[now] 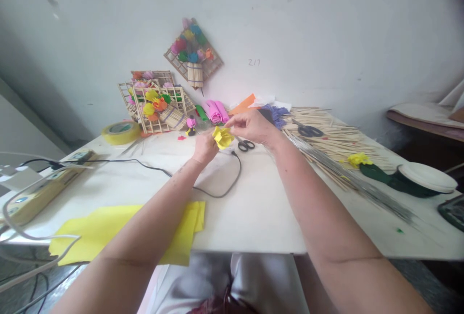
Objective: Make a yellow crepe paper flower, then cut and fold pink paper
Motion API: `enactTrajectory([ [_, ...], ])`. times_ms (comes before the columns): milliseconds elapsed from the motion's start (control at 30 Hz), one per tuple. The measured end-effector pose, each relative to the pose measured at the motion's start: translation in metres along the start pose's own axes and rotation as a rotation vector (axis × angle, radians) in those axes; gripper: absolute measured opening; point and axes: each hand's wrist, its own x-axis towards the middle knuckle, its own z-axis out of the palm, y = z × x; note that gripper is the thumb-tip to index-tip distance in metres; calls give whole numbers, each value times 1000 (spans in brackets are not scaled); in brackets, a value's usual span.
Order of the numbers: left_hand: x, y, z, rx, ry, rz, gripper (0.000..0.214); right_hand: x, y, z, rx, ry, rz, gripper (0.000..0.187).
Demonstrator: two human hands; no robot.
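Head: 2 hands [206, 148] [249, 126], 1 ylw flwr [222, 138]

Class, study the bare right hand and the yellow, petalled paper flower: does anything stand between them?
Nothing visible does: the right hand is at the upper edge of the yellow paper flower, though contact is unclear. The left hand holds the flower.

Bare-armed, this one, with a tiny dark spot on the right forearm [319, 207]. Below the white flat-topped table's [250, 227] near edge: creased pale grey cloth trousers [268, 280], then bunched dark maroon fabric [217, 306].
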Motion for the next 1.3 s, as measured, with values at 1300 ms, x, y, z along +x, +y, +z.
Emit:
enactTrajectory([
  [1300,-2,-22,13,-35,75,-19,19,0,-12,10,185,-35,180,24],
])
